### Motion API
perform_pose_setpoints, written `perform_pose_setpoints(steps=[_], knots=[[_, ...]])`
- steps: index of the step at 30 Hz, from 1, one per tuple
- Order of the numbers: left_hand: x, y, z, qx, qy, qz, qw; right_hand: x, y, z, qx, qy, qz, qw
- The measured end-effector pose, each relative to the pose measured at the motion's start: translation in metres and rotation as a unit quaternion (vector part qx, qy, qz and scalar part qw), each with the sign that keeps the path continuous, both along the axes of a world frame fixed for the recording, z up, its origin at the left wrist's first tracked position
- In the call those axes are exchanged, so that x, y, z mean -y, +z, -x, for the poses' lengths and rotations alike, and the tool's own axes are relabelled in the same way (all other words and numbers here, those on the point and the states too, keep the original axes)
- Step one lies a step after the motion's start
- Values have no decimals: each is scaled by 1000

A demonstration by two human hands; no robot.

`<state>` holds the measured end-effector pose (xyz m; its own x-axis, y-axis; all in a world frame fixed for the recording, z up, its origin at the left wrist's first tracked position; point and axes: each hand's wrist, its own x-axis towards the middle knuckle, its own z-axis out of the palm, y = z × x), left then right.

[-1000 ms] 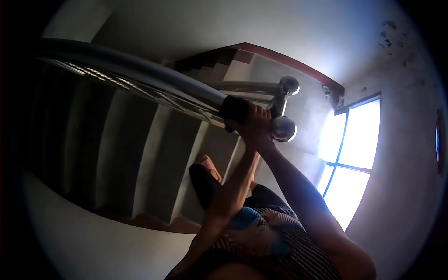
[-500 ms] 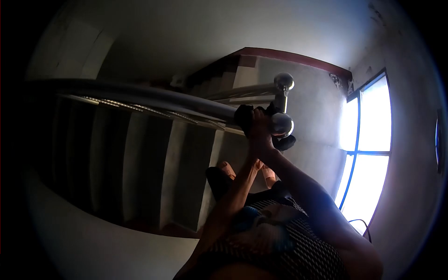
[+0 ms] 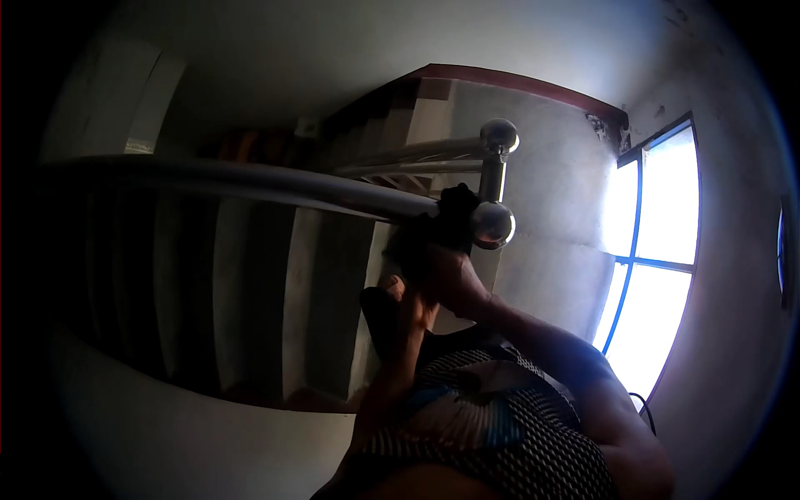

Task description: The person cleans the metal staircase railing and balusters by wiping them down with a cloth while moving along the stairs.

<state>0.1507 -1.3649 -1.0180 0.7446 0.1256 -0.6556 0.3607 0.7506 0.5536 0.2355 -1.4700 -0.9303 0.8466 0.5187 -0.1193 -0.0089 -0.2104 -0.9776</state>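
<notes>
A dark, crumpled cloth (image 3: 425,237) wraps against the metal handrail (image 3: 292,185), just left of its shiny ball end (image 3: 493,225). My right hand (image 3: 454,279) is closed on the cloth, below the rail. Close beside it, my left hand (image 3: 421,304) reaches up into the same dark bundle; its fingers are mostly hidden in shadow and cloth. A second ball end (image 3: 499,136) tops the farther rail behind.
Concrete stairs (image 3: 312,292) descend to the left under the handrail. A bright window (image 3: 654,258) is at the right. A maroon-edged stair wall (image 3: 533,90) rises behind the rails. One of my feet (image 3: 393,287) shows below.
Both hands and the cloth have shifted down and slightly left, away from the ball end. My right hand has moved from the top of the rail to below it. The view has shifted slightly.
</notes>
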Motion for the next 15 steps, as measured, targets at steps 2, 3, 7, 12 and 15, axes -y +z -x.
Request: perform_pose_setpoints(steps=[2, 3, 7, 12, 15], knots=[[-18, -9, -23, 206, 7, 18, 978, -7, 6, -20, 382, 83, 308, 867], [-24, -12, -45, 284, 25, 73, 956, -9, 17, -36, 261, -38, 77, 961], [-11, 9, -103, 279, 141, 89, 946, -35, -10, -114, 112, -15, 99, 989], [22, -35, -116, 261, 173, 249, 916, -44, -20, -124, -23, 183, 232, 955], [39, -67, -121, 270, 54, -390, 879, -47, -41, -124, -36, 112, 269, 956]])
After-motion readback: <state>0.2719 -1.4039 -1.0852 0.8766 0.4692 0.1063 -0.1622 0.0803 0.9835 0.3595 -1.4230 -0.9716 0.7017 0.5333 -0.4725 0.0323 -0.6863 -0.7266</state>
